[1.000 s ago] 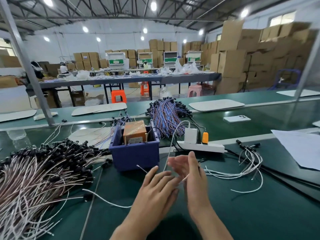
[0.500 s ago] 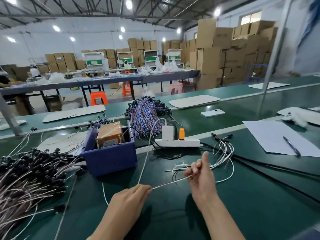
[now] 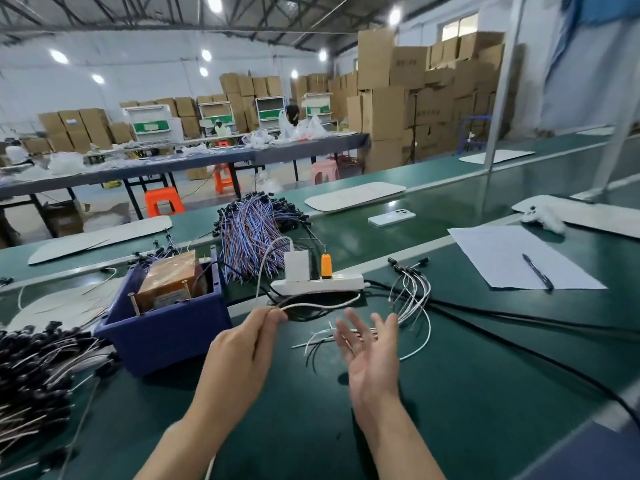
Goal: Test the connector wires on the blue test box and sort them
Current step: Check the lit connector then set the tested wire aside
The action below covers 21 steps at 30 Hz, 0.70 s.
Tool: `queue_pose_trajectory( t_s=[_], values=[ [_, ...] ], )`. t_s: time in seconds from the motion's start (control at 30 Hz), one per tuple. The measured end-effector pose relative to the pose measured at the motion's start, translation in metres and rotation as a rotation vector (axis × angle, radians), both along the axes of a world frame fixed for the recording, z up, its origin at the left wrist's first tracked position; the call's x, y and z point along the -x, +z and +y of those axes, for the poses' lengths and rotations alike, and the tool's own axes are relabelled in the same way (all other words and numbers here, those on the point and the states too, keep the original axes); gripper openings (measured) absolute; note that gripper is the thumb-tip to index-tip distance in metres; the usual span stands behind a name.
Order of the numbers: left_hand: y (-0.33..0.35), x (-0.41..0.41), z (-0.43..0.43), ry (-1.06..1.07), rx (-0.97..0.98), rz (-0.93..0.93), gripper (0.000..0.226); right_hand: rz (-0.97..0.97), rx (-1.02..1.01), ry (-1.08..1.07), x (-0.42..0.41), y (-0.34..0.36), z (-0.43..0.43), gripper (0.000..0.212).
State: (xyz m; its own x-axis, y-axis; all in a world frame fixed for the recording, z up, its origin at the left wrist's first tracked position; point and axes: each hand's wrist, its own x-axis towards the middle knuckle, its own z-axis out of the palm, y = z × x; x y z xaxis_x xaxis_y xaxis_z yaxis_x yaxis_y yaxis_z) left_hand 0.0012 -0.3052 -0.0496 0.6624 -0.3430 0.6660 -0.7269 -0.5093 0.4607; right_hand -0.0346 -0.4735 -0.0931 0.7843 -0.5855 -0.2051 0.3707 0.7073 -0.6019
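Note:
The blue test box (image 3: 166,332) stands on the green bench left of centre, with a brown block inside it. My left hand (image 3: 247,344) pinches one white connector wire (image 3: 322,306), which arcs rightward in the air in front of the white power strip (image 3: 318,284). My right hand (image 3: 369,344) hovers open, palm up, fingers spread, holding nothing. Just beyond it lies a small group of sorted wires (image 3: 412,299) with black connectors. A large heap of white wires with black ends (image 3: 38,372) fills the left edge.
A bundle of blue-purple wires (image 3: 252,233) lies behind the power strip. A sheet of paper (image 3: 512,256) with a pen (image 3: 536,271) sits at right, a phone (image 3: 391,217) farther back. Black cables (image 3: 519,323) run across the bench to the right.
My right hand has let go of the wire and opened palm up. My left hand has risen with the wire toward the power strip. The view has turned to the right.

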Motion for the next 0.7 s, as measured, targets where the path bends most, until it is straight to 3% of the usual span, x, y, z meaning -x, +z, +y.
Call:
queue_pose_trajectory(
  t_s=[0.13, 0.27, 0.33, 0.4, 0.5, 0.6, 0.7],
  values=[
    [0.032, -0.018, -0.054, -0.009, 0.053, -0.01, 0.034, 0.14, 0.223, -0.194, -0.001, -0.006, 0.006, 0.028],
    [0.048, -0.041, -0.125, 0.039, 0.084, -0.002, 0.037, 0.136, 0.327, -0.306, 0.002, -0.007, 0.006, 0.031],
    [0.042, -0.049, -0.16, 0.038, -0.029, 0.041, 0.037, 0.146, 0.333, -0.306, 0.003, -0.009, 0.003, 0.033],
    [0.025, -0.054, -0.188, 0.04, -0.312, 0.114, 0.041, 0.169, 0.321, -0.305, 0.002, -0.01, -0.002, 0.034],
    [-0.005, -0.054, -0.209, -0.086, -0.583, 0.334, 0.046, 0.24, 0.298, -0.337, 0.0, -0.013, -0.009, 0.033],
    [-0.019, -0.057, -0.203, -0.215, -0.518, 0.468, 0.042, 0.288, 0.379, -0.369, -0.002, -0.015, -0.008, 0.037],
    [-0.014, -0.061, -0.18, -0.309, -0.463, 0.483, 0.037, 0.278, 0.49, -0.325, -0.002, -0.014, -0.003, 0.042]
  ],
)
